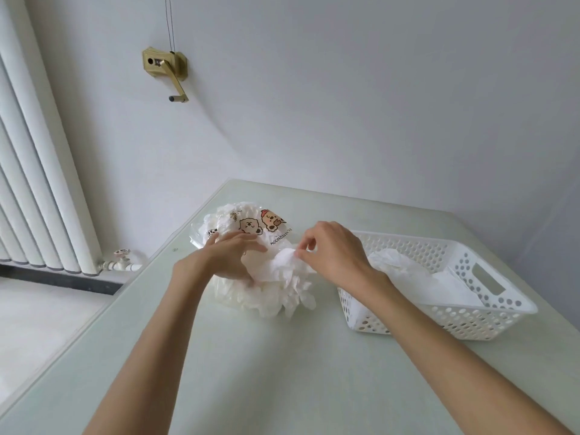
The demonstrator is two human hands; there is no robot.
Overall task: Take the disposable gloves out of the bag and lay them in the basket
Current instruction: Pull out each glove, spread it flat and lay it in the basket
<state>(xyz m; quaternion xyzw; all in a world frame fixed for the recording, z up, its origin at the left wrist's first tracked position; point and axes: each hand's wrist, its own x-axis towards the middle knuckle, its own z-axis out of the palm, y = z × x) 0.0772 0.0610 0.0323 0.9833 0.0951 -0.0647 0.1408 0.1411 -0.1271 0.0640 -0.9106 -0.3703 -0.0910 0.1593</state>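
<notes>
White gloves spill from cartoon-print bag mid-frame on table. L hand flat, fingers straight on bag; R hand pinches a glove. Basket right w/ gloves inside.

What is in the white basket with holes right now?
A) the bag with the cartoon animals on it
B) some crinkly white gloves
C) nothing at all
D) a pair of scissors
B: the basket on the right side of the table already holds a crumpled heap of thin white gloves, while the cartoon-printed bag lies outside it, under the left hand.
</notes>
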